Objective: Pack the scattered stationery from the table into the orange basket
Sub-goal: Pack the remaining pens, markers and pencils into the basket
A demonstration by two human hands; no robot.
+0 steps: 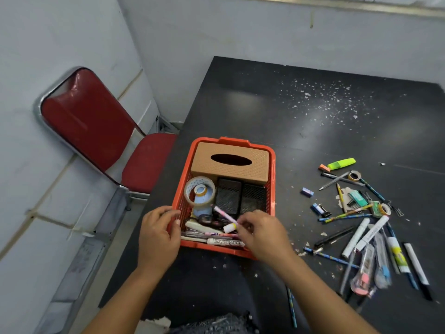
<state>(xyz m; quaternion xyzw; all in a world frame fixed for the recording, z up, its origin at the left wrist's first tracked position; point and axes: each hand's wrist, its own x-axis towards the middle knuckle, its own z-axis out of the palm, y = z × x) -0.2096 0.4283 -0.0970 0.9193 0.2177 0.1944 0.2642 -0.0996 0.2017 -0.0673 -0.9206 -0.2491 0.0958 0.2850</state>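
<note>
- Orange basket (pixel 271 186) sitting near the bench's (pixel 301 112) left edge, toward the near side.
- Left hand (pixel 157 233) curled over the basket's near-left corner, gripping the rim.
- Right hand (pixel 261 233) over the near-right corner, fingertips pinching a pink-and-white pen (pixel 222 213) lying slanted above the contents.
- Inside: tan tissue box (pixel 230 162) at the far end, tape roll (pixel 199 191) at left, two black mesh holders (pixel 228 196), white board marker (pixel 225 242) along the near wall.
- Loose stationery scattered toward the bench's right edge: green highlighter (pixel 341 163), pens, pencils, markers, binder clips, small tape rolls.
</note>
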